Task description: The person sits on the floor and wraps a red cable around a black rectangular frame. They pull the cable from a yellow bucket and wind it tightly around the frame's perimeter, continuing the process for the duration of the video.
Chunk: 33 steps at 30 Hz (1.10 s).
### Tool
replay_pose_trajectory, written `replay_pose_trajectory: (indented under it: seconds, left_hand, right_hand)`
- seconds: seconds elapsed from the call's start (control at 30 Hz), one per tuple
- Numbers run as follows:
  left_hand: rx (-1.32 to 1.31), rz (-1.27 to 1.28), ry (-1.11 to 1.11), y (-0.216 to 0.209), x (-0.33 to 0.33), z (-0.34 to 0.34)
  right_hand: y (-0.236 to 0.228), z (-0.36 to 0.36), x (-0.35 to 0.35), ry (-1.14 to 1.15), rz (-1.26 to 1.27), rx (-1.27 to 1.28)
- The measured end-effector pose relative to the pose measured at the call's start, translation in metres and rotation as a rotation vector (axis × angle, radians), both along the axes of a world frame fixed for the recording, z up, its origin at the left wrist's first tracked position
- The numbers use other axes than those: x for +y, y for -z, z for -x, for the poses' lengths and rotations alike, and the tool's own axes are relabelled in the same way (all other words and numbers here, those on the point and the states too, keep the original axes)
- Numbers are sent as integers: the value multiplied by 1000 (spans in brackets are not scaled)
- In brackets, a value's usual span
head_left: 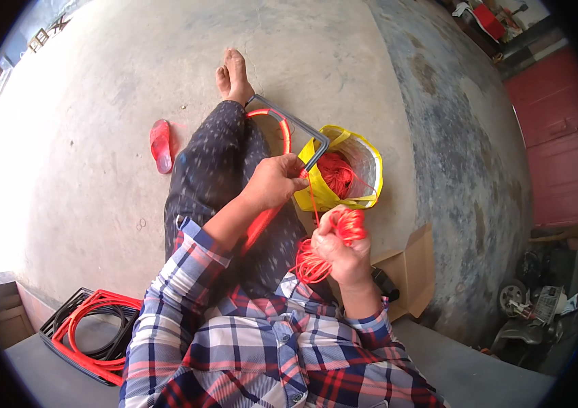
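My left hand [272,181] is closed at the end of a dark grey angular frame [296,122], where red cord is wound by the fingertips. A red hoop [285,129] is joined to this frame and runs down across my lap, partly hidden behind my left forearm. From the left fingertips a strand of red cord [313,198] runs taut to my right hand [341,253]. That hand is closed around a looped bundle of red cord [350,226], with more loops hanging below it. The exact pinch of the left fingers is partly hidden.
A yellow bag [375,197] with a silvery lining holds more red cord [334,173]. An open cardboard box [417,272] stands at my right. Red and black frames and hoops [92,333] lie at my left. A red slipper [160,145] is on the floor.
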<state>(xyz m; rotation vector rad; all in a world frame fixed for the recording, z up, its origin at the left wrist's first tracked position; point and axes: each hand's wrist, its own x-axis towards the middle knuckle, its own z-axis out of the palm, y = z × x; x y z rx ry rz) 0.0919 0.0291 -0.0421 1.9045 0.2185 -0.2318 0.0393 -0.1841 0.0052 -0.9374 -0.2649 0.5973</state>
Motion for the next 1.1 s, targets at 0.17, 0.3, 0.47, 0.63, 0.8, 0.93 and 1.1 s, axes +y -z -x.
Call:
replay_pose_trajectory:
  seconds: [0.17, 0.3, 0.47, 0.63, 0.8, 0.93, 1.1]
  left_hand:
    - [-521, -424, -88, -29, -19, 16]
    - [-494, 93, -168, -55, -29, 16]
    - [-181, 252, -373, -44, -2, -17]
    - [-108, -101, -263, -30, 2, -27]
    - [-392, -274, -250, -76, -14, 11]
    - [-274, 17, -48, -90, -32, 22]
    - [-105, 134, -168, -62, -10, 0]
  right_hand:
    - [-35, -12, -5, 9, -183, 16]
    - [-30, -57, -21, 6, 134, -395]
    - [41, -120, 20, 280, 1081, -1011]
    - [55, -116, 64, 217, 755, -478]
    - [38, -88, 38, 385, 463, -635]
    - [23, -58, 16, 403, 423, -704]
    - [21, -28, -62, 333, -336, 2]
